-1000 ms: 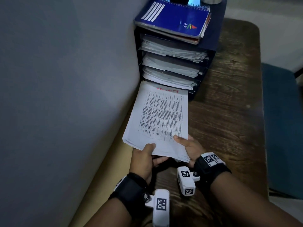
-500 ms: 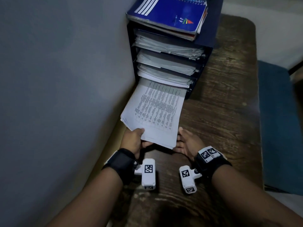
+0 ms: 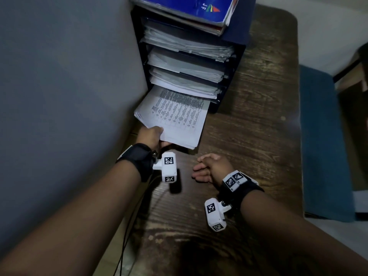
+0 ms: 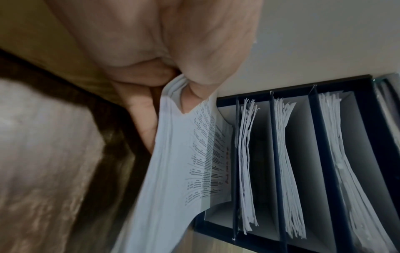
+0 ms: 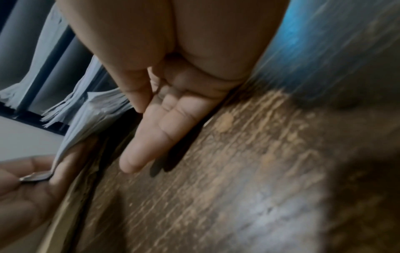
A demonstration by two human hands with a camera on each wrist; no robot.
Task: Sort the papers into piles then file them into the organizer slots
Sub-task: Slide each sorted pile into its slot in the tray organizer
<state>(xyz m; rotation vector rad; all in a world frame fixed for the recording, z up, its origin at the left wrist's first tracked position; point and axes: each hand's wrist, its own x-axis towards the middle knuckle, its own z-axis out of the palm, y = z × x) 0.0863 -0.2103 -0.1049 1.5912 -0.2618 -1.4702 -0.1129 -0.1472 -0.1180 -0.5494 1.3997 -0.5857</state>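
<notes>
A thick stack of printed papers point(image 3: 175, 118) lies partly inside the bottom slot of the black organizer point(image 3: 238, 62). My left hand point(image 3: 152, 135) grips the stack's near left corner, thumb on top and fingers beneath; the left wrist view shows the same papers point(image 4: 188, 171) pinched and the organizer point(image 4: 320, 154) ahead. The three slots above hold paper piles point(image 3: 189, 64). My right hand point(image 3: 209, 169) is off the stack, relaxed and empty above the wooden table, fingers point(image 5: 151, 137) straight in the right wrist view.
Blue spiral notebooks point(image 3: 191, 8) lie on top of the organizer. A grey wall point(image 3: 65, 96) stands close on the left. The dark wooden table point(image 3: 254, 136) runs ahead, with a blue seat point(image 3: 322, 146) beyond its right edge. A black cable point(image 3: 127, 226) hangs by the left arm.
The paper stack has slid further into the bottom slot. My right hand has let go of its corner and drawn back toward me; the left hand still holds and has moved forward.
</notes>
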